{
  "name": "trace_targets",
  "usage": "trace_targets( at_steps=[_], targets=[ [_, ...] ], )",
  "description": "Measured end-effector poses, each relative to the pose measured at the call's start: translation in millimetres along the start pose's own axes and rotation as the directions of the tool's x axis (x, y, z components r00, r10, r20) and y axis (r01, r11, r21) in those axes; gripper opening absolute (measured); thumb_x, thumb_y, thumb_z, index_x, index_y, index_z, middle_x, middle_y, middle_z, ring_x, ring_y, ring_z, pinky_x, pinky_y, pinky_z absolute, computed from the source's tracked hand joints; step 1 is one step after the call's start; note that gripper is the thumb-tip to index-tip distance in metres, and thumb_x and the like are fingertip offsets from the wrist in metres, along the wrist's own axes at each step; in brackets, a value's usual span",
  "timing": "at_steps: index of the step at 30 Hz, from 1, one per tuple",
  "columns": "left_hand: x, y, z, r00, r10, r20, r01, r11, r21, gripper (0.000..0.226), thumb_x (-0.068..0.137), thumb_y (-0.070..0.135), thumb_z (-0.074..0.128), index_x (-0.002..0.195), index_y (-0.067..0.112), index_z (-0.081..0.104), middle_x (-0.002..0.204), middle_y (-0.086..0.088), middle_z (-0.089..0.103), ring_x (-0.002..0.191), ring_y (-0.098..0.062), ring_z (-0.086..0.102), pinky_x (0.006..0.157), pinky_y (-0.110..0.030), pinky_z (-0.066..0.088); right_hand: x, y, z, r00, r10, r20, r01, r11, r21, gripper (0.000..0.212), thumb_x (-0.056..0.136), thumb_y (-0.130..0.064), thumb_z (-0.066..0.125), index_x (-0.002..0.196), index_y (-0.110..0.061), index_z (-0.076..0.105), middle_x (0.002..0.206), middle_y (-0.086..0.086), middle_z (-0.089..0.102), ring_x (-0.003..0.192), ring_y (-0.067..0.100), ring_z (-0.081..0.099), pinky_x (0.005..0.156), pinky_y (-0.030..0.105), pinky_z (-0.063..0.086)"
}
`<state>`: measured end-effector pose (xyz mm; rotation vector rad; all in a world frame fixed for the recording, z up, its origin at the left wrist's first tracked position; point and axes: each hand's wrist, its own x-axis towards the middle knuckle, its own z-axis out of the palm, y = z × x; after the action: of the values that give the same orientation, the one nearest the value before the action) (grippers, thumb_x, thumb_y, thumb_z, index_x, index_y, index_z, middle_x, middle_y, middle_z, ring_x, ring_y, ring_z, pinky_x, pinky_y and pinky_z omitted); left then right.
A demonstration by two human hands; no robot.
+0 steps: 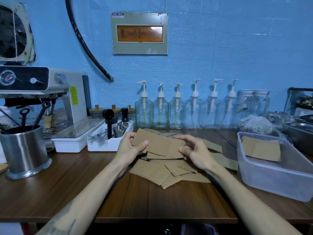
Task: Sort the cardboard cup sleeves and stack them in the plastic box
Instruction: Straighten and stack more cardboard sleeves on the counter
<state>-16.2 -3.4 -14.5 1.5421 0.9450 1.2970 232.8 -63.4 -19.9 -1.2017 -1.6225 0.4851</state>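
Presently, step in hand: a small bundle of sleeves (pixel 158 146) is held just above the loose pile, apparently being squared up before going to the box.
Left hand (pixel 131 146): centre of the frame, thumb on top and fingers under, pinching the bundle's left end.
Right hand (pixel 193 151): just right of centre, fingers curled round the bundle's right end.
Loose pile (pixel 171 172): flat brown sleeves spread on the wooden table (pixel 50 192), below and behind the hands; many not yet sorted.
Plastic box (pixel 271 177): clear, at the right edge, well apart from the pile; a few sleeves (pixel 261 148) already lie in its far end.
Next move, judged: carry the bundle rightward, clear the box's near wall, and lay it flat on those already inside, edges aligned.
Obstruction: none between hands and box.
Left side: steel canister (pixel 25 151) holding tools; behind it a coffee machine (pixel 50 99) and a white tray (pixel 110 138) of small utensils.
Far edge: a row of clear pump bottles (pixel 186 111) against the blue wall; steel trays (pixel 301 131) at far right.
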Motion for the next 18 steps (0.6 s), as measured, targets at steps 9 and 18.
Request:
trace_targets(
  at_steps=[9,18],
  targets=[
    [-7,-13,4,0.958,0.216,0.186,-0.285,0.768,0.574,0.076,0.078,0.058,0.068,0.136,0.058,0.019,0.131,0.015,0.051,0.097,-0.012,0.06,0.103,-0.044,0.037,-5,-11,4,0.995,0.024,0.101,-0.025,1.0,0.009,0.042,0.093,0.007,0.057,0.124,-0.021,0.062,0.057,0.001,0.044,0.064,0.02,0.055,0.072,0.021,0.054],
    [-1,-20,-3,0.958,0.178,0.223,-0.282,0.712,0.643,0.046,0.083,0.063,0.056,0.125,0.061,0.038,0.127,0.015,0.055,0.12,-0.019,0.046,0.102,-0.046,0.036,-3,-10,12,0.981,0.063,0.182,-0.052,0.997,-0.065,0.043,0.09,-0.023,0.07,0.124,-0.048,0.06,0.071,0.0,0.056,0.07,0.014,0.052,0.076,0.026,0.043]
  ],
)
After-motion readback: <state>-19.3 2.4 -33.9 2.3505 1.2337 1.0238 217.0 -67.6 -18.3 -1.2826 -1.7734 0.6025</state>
